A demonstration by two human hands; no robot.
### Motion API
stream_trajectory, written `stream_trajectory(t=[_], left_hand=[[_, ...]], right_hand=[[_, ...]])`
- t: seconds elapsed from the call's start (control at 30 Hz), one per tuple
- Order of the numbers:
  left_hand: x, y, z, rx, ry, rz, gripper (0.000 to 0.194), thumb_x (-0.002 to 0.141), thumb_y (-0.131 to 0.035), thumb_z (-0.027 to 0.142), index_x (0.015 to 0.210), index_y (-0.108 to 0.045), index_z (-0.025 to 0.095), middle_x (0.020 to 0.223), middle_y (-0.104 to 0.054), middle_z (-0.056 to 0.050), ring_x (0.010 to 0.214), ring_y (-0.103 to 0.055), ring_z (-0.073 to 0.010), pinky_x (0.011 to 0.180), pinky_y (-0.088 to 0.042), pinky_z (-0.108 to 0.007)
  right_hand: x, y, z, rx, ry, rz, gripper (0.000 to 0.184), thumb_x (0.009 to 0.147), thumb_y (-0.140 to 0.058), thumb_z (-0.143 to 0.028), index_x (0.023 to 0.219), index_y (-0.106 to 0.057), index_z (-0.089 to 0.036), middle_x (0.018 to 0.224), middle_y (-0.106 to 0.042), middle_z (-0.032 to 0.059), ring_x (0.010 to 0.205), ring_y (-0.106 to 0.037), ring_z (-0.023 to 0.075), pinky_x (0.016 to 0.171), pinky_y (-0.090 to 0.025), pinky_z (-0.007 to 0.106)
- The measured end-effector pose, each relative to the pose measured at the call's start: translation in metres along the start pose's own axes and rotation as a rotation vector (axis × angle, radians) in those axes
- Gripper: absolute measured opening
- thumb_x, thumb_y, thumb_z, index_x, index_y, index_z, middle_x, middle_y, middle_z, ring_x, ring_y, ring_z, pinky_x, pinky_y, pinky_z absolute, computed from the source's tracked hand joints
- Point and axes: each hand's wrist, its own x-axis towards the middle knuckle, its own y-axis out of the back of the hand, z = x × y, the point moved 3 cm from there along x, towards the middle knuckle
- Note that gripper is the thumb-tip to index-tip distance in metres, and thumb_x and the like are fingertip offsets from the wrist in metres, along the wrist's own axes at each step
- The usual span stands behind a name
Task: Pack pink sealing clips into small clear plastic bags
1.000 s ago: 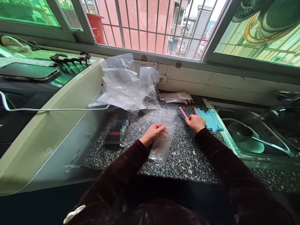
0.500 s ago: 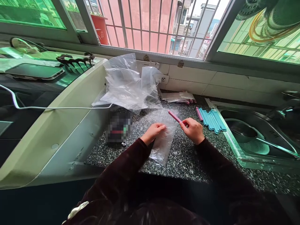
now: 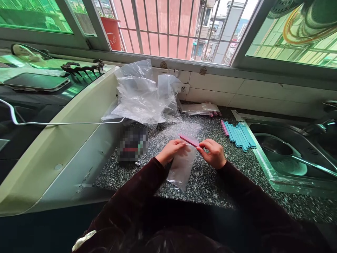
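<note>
My left hand (image 3: 172, 151) pinches the upper left edge of a small clear plastic bag (image 3: 181, 172), which hangs over the speckled counter. Closed around the right end of a slim pink bag-sealing clip (image 3: 190, 141) is my right hand (image 3: 212, 154). The clip lies across the bag's top edge, its far end near my left fingertips. Whether the clip grips the film cannot be made out. To the right, several teal bag-sealing clips (image 3: 239, 135) lie side by side with another pink clip (image 3: 224, 128).
A heap of clear plastic bags (image 3: 144, 95) leans by the wall at the back left. Bagged pink clips (image 3: 201, 109) lie behind my hands. A blurred-out dark object (image 3: 133, 144) sits left. At right is a sink (image 3: 263, 161) with a pan. A white cable (image 3: 79, 123) crosses the left side.
My right hand has moved left and slightly down, bringing the pink clip from beyond the bag onto its top edge. My left hand still holds the bag.
</note>
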Motion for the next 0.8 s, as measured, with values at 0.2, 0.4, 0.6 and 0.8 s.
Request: stream_trajectory(t=[0.2, 0.4, 0.6, 0.8], left_hand=[[-0.003, 0.0, 0.005, 0.009, -0.014, -0.011, 0.023, 0.059, -0.069, 0.028, 0.07, -0.066, 0.009, 0.062, -0.067, -0.007, 0.049, -0.055, -0.0103, 0.052, -0.041, -0.023], [-0.006, -0.001, 0.011, 0.0, -0.02, -0.029, 0.027, 0.059, -0.069, 0.032, 0.07, -0.067, 0.007, 0.061, -0.067, -0.007, 0.051, -0.057, -0.0115, 0.054, -0.042, -0.023], [-0.006, -0.001, 0.01, 0.013, -0.004, -0.025, 0.047, 0.06, -0.068, 0.053, 0.069, -0.068, 0.007, 0.064, -0.069, -0.012, 0.05, -0.058, -0.0123, 0.051, -0.042, -0.023], [-0.004, -0.002, 0.007, 0.016, -0.02, -0.015, 0.043, 0.061, -0.068, 0.051, 0.066, -0.067, 0.008, 0.06, -0.068, -0.01, 0.047, -0.056, -0.0113, 0.049, -0.041, -0.023]], right_hand=[[-0.002, -0.003, 0.001, -0.009, 0.099, 0.033, 0.018, 0.084, -0.054, -0.031, 0.073, -0.06, -0.018, 0.068, -0.062, 0.0033, 0.066, -0.055, 0.0142, 0.062, -0.042, 0.024], [-0.004, -0.004, 0.003, -0.019, 0.135, 0.05, 0.016, 0.084, -0.055, -0.03, 0.076, -0.061, -0.018, 0.07, -0.063, 0.0036, 0.068, -0.054, 0.0142, 0.064, -0.042, 0.025], [-0.004, -0.004, 0.004, -0.058, 0.153, 0.024, 0.017, 0.085, -0.054, -0.032, 0.078, -0.063, -0.019, 0.073, -0.064, 0.004, 0.069, -0.054, 0.0148, 0.064, -0.043, 0.026], [-0.003, -0.003, 0.002, -0.081, 0.171, 0.033, 0.015, 0.084, -0.055, -0.03, 0.077, -0.063, -0.019, 0.072, -0.064, 0.0036, 0.068, -0.053, 0.0153, 0.064, -0.043, 0.027]])
